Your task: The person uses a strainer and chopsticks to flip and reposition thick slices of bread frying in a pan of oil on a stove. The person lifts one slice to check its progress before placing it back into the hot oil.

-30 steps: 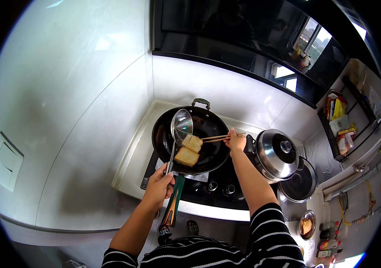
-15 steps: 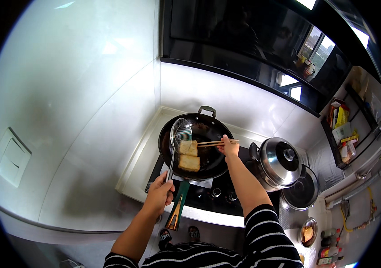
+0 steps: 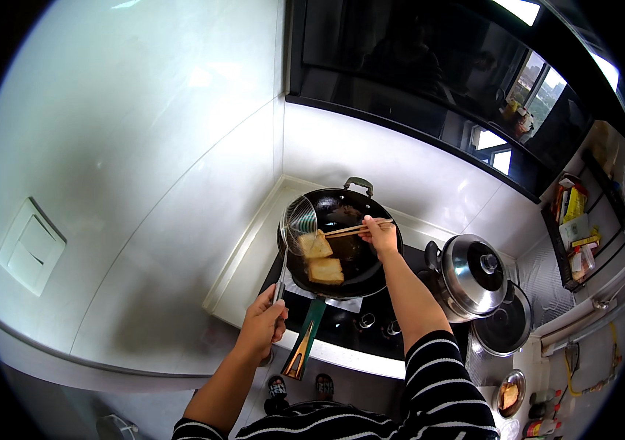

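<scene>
My left hand [image 3: 261,320] is closed around the handle of a wire-mesh skimmer [image 3: 300,218], whose round basket hangs over the left side of a black wok [image 3: 366,268]. Wooden chopsticks [image 3: 344,231] are gripped in my right hand [image 3: 380,236] above the wok's right half. Their tips reach the farther of two flat golden-brown slices [image 3: 318,247], which lies tilted, partly behind the skimmer's mesh. The nearer slice [image 3: 325,271] rests flat in the wok. Whether they are tofu or bread I cannot tell.
The wok's green handle [image 3: 304,339] points toward me over the counter edge. A lidded steel pot [image 3: 473,276] stands to the right, beside a dark round pan [image 3: 504,323]. Farther right, a bowl [image 3: 511,392] holds a golden piece. A wall [image 3: 144,220] rises close on the left.
The whole view has shifted, moving the scene slightly right. The farther slice has turned and tilted at the chopstick tips. Both hands keep their hold.
</scene>
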Demonstrator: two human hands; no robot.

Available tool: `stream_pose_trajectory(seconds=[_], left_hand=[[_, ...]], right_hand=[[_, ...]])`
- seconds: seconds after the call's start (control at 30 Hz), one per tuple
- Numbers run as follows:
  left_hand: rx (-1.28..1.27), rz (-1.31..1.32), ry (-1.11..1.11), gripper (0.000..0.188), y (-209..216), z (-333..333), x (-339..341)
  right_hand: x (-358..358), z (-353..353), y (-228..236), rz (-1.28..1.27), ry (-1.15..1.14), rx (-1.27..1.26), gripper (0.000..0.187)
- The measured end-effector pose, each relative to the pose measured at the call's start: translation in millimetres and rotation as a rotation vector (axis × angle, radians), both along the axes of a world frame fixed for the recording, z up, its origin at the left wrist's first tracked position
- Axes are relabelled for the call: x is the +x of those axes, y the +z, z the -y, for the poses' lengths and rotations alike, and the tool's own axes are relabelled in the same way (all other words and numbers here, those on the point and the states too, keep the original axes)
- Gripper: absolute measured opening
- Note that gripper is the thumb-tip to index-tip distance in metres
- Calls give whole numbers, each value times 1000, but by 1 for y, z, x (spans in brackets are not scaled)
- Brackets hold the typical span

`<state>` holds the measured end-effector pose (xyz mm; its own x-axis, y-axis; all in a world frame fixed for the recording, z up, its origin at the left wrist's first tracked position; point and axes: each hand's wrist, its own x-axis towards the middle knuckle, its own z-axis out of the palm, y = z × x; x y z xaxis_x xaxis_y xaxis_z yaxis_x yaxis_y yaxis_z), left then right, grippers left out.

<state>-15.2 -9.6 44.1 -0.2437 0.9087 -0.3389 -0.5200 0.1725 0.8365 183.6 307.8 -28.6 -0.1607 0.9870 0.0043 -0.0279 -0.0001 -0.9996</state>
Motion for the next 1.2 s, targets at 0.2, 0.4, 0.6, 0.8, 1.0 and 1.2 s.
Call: stream_pose_trajectory(seconds=[0.2,0.4,0.6,0.8,1.0,1.2], left_hand=[[-34,-1,6,48,3,-2,0],[-51,-17,-2,49,6,-2,-1],[-9,5,-13,50,4,3,-5],[16,-18,51,53,14,7,-10],[45,-7,51,55,17,6,-15],[44,-19,29,55,22,4,-10]], right_hand=[[-10,-5,-2,150,73,87,28],[-15,-12,3,111,90,42,26],[-12,-5,17,-20,135,68,23],[-10,44,38,177,245,572,15],[-3,115,78,303,525,1043,8],[-12,146,67,390,587,1244,14]])
